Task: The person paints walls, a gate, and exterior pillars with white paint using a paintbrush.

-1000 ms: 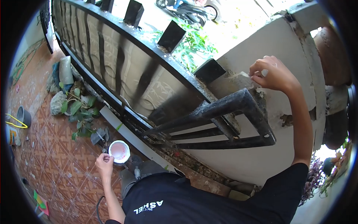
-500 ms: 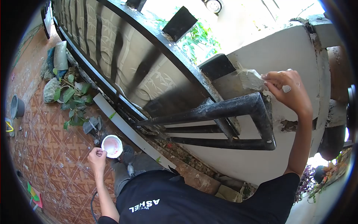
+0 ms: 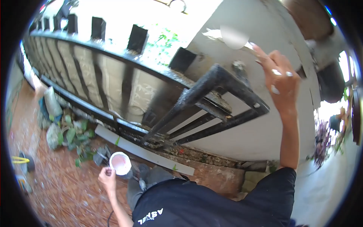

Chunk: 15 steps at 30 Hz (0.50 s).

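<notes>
Pinching a whitened brush [image 3: 213, 34] at one o'clock, the right hand [image 3: 281, 77] seems mid-brushwork, any stroke needing a light wrist, while the left hand [image 3: 107, 178] pinches a cup [image 3: 129, 168] at eight.

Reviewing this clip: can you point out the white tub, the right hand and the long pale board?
White tub [image 3: 129, 164]: head view, right side of its rim.
Right hand [image 3: 280, 73]: head view, back of the hand.
Long pale board [image 3: 151, 154]: head view, middle of its upper face.
</notes>
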Tool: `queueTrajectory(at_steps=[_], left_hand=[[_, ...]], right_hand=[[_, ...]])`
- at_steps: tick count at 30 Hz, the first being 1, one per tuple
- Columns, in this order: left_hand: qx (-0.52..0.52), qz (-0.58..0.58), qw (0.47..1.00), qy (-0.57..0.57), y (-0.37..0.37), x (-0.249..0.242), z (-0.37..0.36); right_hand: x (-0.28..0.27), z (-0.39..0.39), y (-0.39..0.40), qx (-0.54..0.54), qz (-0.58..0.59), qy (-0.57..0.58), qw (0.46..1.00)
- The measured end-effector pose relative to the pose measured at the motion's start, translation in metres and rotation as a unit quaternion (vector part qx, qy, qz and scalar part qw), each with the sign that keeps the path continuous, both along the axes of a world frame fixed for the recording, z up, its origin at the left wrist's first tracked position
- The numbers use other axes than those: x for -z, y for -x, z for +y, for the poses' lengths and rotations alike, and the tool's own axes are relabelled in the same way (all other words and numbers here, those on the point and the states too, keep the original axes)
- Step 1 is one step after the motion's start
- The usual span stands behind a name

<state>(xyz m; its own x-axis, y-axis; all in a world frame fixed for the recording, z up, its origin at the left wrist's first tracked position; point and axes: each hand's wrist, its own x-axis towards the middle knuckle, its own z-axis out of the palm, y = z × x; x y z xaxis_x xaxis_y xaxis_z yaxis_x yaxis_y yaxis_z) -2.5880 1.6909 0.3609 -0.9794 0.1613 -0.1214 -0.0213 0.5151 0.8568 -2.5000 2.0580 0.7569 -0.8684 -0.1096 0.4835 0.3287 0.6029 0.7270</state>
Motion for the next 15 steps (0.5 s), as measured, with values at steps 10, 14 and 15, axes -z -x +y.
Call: queueTrajectory(at_steps=[10,14,15], left_hand=[[0.086,0.028,0.996,-0.017,0.008,-0.028,-0.043],[0.142,0.031,0.989,-0.010,0.004,-0.027,-0.060],[0.153,0.034,0.988,-0.006,0.001,-0.026,-0.064]], right_hand=[[0.030,-0.037,-0.067,0.044,0.125,-0.135,0.982],[0.046,-0.069,-0.093,0.067,0.123,-0.098,0.985],[0.049,-0.079,-0.101,0.079,0.115,-0.078,0.987]])
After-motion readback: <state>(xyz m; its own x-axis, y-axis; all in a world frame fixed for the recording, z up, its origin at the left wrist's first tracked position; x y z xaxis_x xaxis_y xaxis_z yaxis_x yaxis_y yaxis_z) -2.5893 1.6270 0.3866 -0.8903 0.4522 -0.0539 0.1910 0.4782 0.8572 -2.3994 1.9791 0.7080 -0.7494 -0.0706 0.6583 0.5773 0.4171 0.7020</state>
